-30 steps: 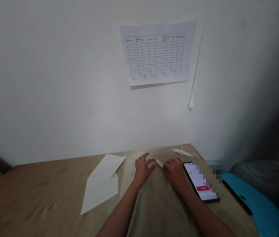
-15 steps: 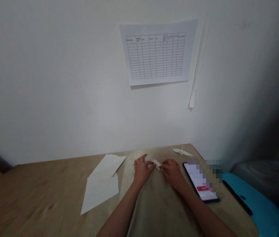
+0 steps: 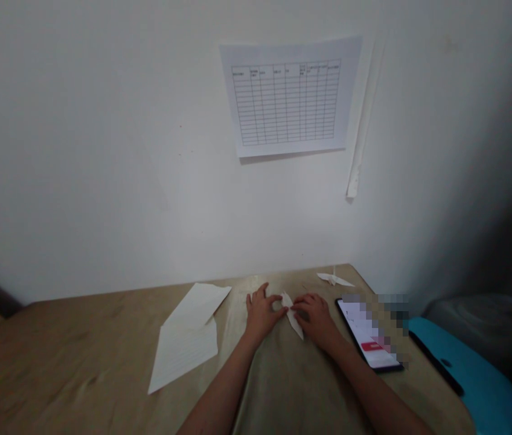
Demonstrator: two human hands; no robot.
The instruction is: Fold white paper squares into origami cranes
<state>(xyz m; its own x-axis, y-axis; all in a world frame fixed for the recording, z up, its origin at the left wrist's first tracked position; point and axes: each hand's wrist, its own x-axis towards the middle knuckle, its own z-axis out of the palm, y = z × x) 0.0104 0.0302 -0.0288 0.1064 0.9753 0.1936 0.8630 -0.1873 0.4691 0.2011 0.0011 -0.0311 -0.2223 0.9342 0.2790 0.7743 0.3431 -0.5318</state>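
My left hand (image 3: pixel 261 313) and my right hand (image 3: pixel 316 316) meet near the back of the wooden table (image 3: pixel 79 356). Between their fingertips they pinch a small folded white paper piece (image 3: pixel 293 315), a narrow pointed shape that slants toward me. Both hands have curled fingers pressed on the paper. A finished white paper crane (image 3: pixel 334 278) stands behind my right hand, close to the wall.
Two white lined sheets (image 3: pixel 188 338) lie to the left of my hands. A phone (image 3: pixel 368 341) with a lit screen lies to the right, beside a blue object (image 3: pixel 468 377) at the table's edge. A printed grid sheet (image 3: pixel 287 96) hangs on the wall.
My hands drew closer together and the folded paper turned, so that its long point now shows slanting toward me between them.
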